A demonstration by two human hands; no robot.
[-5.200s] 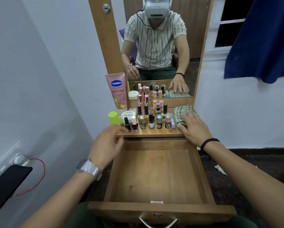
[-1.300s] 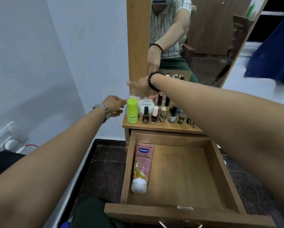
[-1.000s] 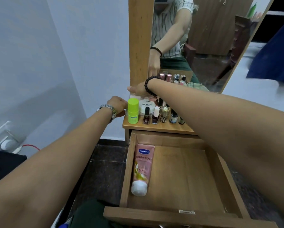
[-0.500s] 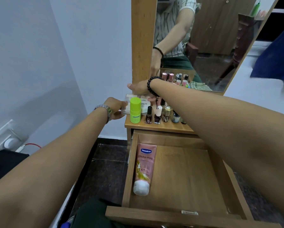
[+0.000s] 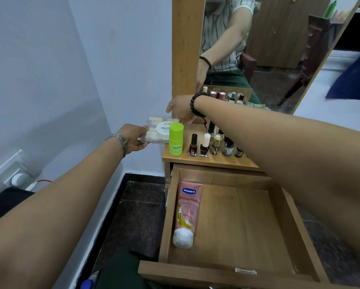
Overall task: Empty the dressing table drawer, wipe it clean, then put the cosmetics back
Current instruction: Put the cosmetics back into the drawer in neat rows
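The wooden drawer [image 5: 287, 222] is pulled open below the dressing table top [image 5: 212, 162]. A pink Vaseline tube [image 5: 186, 213] lies along its left wall, cap toward me. My left hand [image 5: 134, 139] grips the left end of a clear plastic box [image 5: 152, 132] at the table's back left corner, with a white nail polish remover jar [image 5: 163, 129] resting on it. My right hand [image 5: 180, 108] reaches over the box's far side and touches it. A lime green bottle [image 5: 176, 138] stands in front of the box.
Several nail polish bottles [image 5: 204, 146] stand in rows on the table top right of the green bottle. A mirror [image 5: 279, 49] in a wooden frame rises behind. A white wall is at the left, with a socket and red cable [image 5: 43, 181] low down.
The Vaseline tube went from the table top into the drawer. In the last second my left hand took hold of the clear box and drew it leftward off the table edge.
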